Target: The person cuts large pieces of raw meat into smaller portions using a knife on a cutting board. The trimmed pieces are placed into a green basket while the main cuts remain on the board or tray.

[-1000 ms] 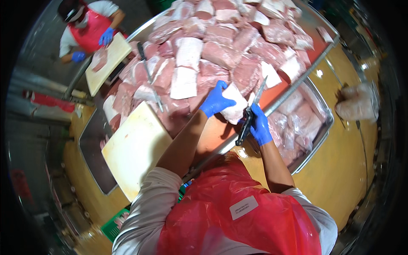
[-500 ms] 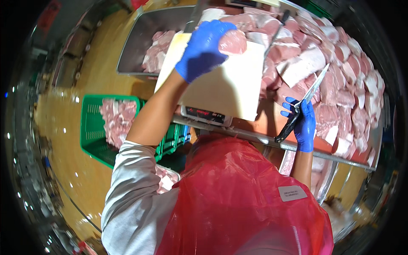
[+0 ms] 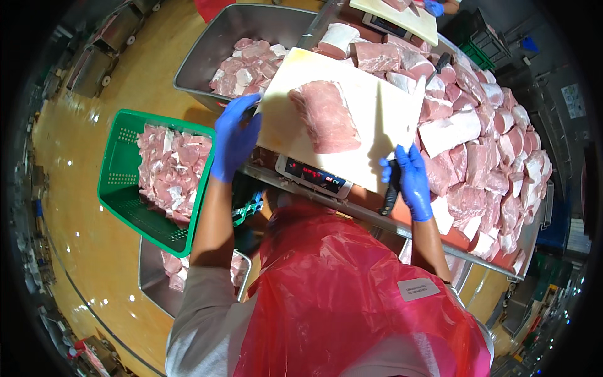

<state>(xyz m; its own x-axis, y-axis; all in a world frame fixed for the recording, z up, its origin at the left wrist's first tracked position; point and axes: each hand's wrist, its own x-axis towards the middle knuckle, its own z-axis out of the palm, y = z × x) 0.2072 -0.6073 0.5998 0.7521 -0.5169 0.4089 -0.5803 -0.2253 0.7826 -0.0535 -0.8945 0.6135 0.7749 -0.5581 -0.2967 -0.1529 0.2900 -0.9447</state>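
Note:
A slab of pale pink raw meat (image 3: 326, 118) lies flat on the white cutting board (image 3: 282, 135). Just off the board's left edge is my blue-gloved left hand (image 3: 235, 139), its fingers stretched out and nothing in it. My blue-gloved right hand (image 3: 414, 185) grips a knife by its black handle (image 3: 392, 187) at the board's near right corner. The knife's blade (image 3: 416, 110) points away from me along the board's right edge. Beneath the board's near edge sits a scale with a lit display (image 3: 314, 176).
Many meat pieces (image 3: 468, 163) are heaped on the table to the right, with a black-handled tool (image 3: 443, 61) among them. Trimmings fill a green basket (image 3: 113, 188) and a grey metal tub (image 3: 195, 63) at left. Across the table is another person's gloved hand (image 3: 433, 7) beside a second board (image 3: 402, 19).
My left hand has let go of the meat and drawn back to the board's left side. The meat now lies flat. My right hand has brought the knife leftward to the board's edge.

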